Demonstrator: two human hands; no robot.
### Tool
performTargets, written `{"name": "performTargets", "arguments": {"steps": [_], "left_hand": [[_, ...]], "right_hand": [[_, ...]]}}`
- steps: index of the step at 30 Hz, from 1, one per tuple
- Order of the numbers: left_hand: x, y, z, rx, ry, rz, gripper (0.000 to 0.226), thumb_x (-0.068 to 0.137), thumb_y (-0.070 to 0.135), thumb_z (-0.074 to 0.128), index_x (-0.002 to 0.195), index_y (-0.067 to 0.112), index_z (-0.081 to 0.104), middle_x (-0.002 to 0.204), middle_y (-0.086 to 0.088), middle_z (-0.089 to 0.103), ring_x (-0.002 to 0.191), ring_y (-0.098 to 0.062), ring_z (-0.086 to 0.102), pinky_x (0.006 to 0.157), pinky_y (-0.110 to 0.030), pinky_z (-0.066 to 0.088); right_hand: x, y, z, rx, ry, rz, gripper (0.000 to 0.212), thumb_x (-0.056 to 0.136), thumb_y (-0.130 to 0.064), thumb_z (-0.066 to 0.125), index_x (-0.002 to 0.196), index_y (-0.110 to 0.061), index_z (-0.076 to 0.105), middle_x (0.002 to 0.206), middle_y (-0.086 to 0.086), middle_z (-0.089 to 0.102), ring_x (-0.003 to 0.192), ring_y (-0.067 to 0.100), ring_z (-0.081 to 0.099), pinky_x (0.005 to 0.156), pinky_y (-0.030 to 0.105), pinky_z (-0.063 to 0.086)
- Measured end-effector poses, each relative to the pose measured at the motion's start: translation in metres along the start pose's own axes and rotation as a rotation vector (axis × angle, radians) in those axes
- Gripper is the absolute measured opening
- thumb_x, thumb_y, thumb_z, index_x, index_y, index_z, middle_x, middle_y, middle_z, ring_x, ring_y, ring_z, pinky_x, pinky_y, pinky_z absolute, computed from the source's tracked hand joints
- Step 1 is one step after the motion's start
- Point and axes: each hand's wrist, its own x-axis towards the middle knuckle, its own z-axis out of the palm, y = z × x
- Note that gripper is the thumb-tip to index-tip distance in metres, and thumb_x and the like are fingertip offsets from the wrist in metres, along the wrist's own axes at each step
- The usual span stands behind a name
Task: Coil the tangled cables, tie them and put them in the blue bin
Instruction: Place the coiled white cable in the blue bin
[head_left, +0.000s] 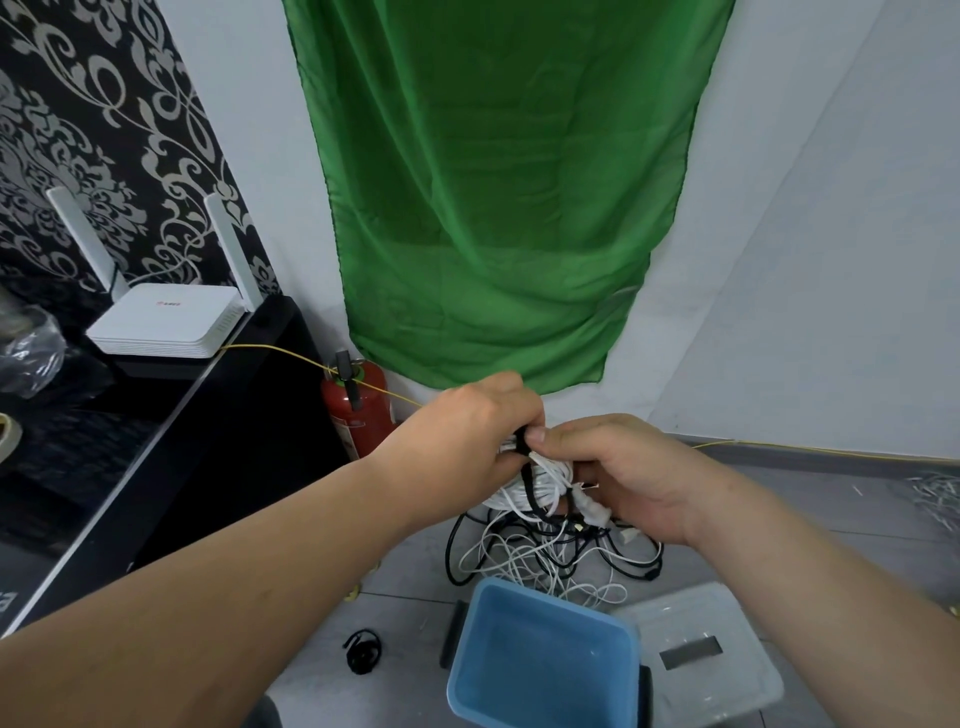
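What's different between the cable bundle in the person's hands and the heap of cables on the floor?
The white coil is wound into neat loops; the heap is a loose tangle. The left hand and right hand grip the white coil, a black strap across it; the heap lies untied on the floor. The white coil looks all white; the heap mixes white and black. Both are cables outside the blue bin.

No legible text is found. The white router (166, 322) carries a small red mark on its top face, too small to read. Right of the router, the red fire extinguisher (363, 415) shows print blurred beyond reading. Below the router, a cut-off white character on the black bench (244, 374) edge cannot be made out.
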Motion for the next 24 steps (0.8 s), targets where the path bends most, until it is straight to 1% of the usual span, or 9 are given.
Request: {"name": "performTargets", "arguments": {"steps": [2,5,8,11,16,18,20,23,24], "left_hand": [[0.0,0.001,0.0,-0.001,0.01,0.008,0.02,0.082,0.009,0.074,0.096,0.019,0.065,0.091,0.009,0.05,0.069,-0.006,0.044,0.06,-0.026,0.036],[0.001,0.0,0.0,-0.01,0.017,0.011,0.018,0.081,0.01,0.076,0.095,0.018,0.068,0.09,0.011,0.049,0.069,-0.005,0.044,0.061,-0.024,0.036],[0.001,-0.002,0.001,-0.07,0.046,-0.025,0.014,0.082,0.011,0.073,0.094,0.018,0.072,0.089,0.007,0.057,0.075,-0.012,0.057,0.066,-0.034,0.049],[0.001,-0.004,0.003,-0.137,0.081,-0.062,0.016,0.079,0.011,0.076,0.092,0.02,0.074,0.087,0.008,0.06,0.077,-0.013,0.06,0.068,-0.038,0.052],[0.0,-0.002,0.003,-0.174,0.106,-0.165,0.034,0.078,0.014,0.079,0.107,0.024,0.065,0.086,0.01,0.065,0.077,-0.009,0.062,0.069,-0.035,0.053],[0.001,-0.002,0.002,-0.171,0.108,-0.179,0.029,0.077,0.015,0.08,0.095,0.025,0.06,0.08,0.01,0.063,0.073,-0.01,0.061,0.065,-0.036,0.052],[0.001,-0.002,0.002,-0.161,0.112,-0.191,0.024,0.077,0.016,0.082,0.084,0.024,0.06,0.075,0.01,0.062,0.069,-0.008,0.058,0.061,-0.031,0.048],[0.001,-0.001,0.0,-0.182,0.127,-0.238,0.025,0.076,0.021,0.087,0.078,0.021,0.062,0.071,0.009,0.062,0.065,-0.01,0.056,0.055,-0.026,0.044],[0.001,0.0,0.0,-0.203,0.138,-0.253,0.026,0.076,0.022,0.088,0.076,0.02,0.062,0.069,0.008,0.062,0.064,-0.012,0.057,0.053,-0.028,0.044]], "right_hand": [[0.001,0.0,0.0,0.005,-0.068,0.045,0.066,0.072,-0.041,0.087,0.12,0.002,0.071,0.123,0.028,0.068,0.104,0.033,0.061,0.094,0.051,0.049],[-0.002,-0.001,0.003,0.035,-0.109,0.059,0.057,0.082,-0.038,0.075,0.125,-0.001,0.068,0.113,0.016,0.069,0.102,0.028,0.062,0.083,0.04,0.052],[-0.002,-0.001,0.007,0.064,-0.07,-0.001,0.048,0.082,-0.035,0.074,0.121,-0.007,0.072,0.106,0.012,0.071,0.093,0.024,0.064,0.074,0.033,0.05],[-0.002,-0.001,0.009,0.084,-0.044,-0.026,0.032,0.088,-0.03,0.073,0.115,-0.013,0.076,0.098,0.009,0.074,0.083,0.019,0.068,0.072,0.032,0.05],[0.001,0.0,0.01,0.062,-0.028,-0.02,0.032,0.088,-0.035,0.075,0.114,-0.018,0.078,0.104,0.008,0.075,0.093,0.022,0.066,0.076,0.033,0.053],[0.003,0.002,0.01,0.022,-0.005,0.004,0.038,0.083,-0.042,0.08,0.111,-0.015,0.079,0.104,0.009,0.075,0.095,0.023,0.066,0.082,0.038,0.051],[0.003,0.002,0.01,-0.04,-0.001,-0.001,0.045,0.078,-0.047,0.078,0.108,-0.014,0.079,0.105,0.007,0.076,0.095,0.023,0.064,0.084,0.041,0.047],[0.002,0.001,0.008,-0.068,0.032,-0.074,0.027,0.087,-0.037,0.072,0.103,-0.016,0.078,0.1,0.005,0.075,0.089,0.019,0.066,0.081,0.037,0.047],[0.002,0.001,0.007,-0.081,0.078,-0.106,0.023,0.088,-0.035,0.073,0.102,-0.018,0.079,0.1,0.004,0.077,0.091,0.019,0.068,0.085,0.037,0.048]]}}
